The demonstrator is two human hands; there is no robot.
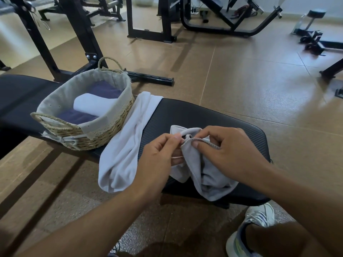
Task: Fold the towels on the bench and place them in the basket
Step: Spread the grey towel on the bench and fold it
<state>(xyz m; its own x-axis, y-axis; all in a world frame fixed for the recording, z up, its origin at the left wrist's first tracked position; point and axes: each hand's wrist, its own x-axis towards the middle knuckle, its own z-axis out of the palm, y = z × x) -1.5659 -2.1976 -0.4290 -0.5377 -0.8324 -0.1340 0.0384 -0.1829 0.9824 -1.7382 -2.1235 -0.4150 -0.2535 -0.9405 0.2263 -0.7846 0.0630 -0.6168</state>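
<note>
A sneaker (pixel 254 229) stands on the floor at the lower right, just short of the black padded bench (pixel 213 117). Above the near end of the bench, the left hand (pixel 157 156) and the right hand (pixel 228 151) each pinch the stitched hem of a small grey towel (pixel 209 175) between thumb and fingertips, close together at one corner; the rest of it hangs crumpled onto the pad. It looks light, limp and not slippery, so it will sag wherever it is unsupported: sliding the pinches apart along the hem to the two corners should spread it flat for folding. Just left lies a white towel (pixel 128 141), rumpled, drooping over the bench's near edge. Beyond it, touching it, the lined wicker basket (pixel 104 127) sits on the bench, already holding a folded white towel (pixel 92 104) on a dark blue one (pixel 107 89)
</note>
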